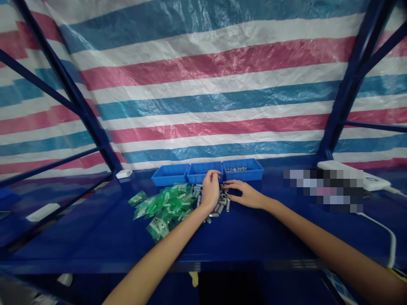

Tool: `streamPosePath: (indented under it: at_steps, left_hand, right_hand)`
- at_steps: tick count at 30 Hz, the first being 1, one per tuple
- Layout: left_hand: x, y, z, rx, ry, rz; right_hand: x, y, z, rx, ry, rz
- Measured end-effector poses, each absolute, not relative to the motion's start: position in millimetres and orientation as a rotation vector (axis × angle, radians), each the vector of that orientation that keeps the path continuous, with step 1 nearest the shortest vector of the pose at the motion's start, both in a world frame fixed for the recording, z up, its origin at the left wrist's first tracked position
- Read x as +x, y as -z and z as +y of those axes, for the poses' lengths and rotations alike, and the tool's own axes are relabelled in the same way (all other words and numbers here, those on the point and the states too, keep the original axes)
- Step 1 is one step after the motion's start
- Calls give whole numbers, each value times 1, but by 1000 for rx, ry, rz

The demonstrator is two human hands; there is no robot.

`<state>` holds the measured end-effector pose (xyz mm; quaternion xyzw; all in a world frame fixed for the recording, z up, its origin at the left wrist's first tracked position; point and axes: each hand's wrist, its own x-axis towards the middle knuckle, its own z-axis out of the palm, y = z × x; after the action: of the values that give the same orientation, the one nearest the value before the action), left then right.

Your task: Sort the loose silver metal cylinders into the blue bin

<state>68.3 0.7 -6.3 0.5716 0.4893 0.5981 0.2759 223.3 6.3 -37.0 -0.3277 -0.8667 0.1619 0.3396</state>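
Observation:
My left hand (211,190) is over a heap of small silvery metal cylinders (219,208), in front of the middle blue bin (205,167). Its fingers curl inward, and whatever they may hold is hidden. To its right, my right hand (246,195) reaches in from the side with thumb and fingers apart, the tips at the heap's right edge. I see nothing held in it. Left of the heap lies a pile of green-tinted clear plastic packets (168,203), some with pale pieces inside.
A left blue bin (171,174) and a right blue bin (243,165) flank the middle one; small metal parts lie in the right one. A white box (124,173) stands back left. At right are a long white device (375,181) and its cable (389,233). Blue posts (345,91) frame the table.

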Motion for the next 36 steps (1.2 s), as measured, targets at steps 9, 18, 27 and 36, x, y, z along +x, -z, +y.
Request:
streamPosePath:
  at_steps: [9,18,27,36]
  left_hand:
    - [69,6,-1,1553,-1592,1317]
    - [69,9,0,1571,-1580,1298]
    - [69,8,-1,1590,-1576,1298]
    - [70,8,-2,1617,-1561,1314]
  right_hand:
    - [228,30,8,-817,-429,-2211]
    - [231,32,12,-924,-408,-2161]
    - [230,31,10,-856,-362,-2158]
    - [226,31,7,-823,-394,-2193]
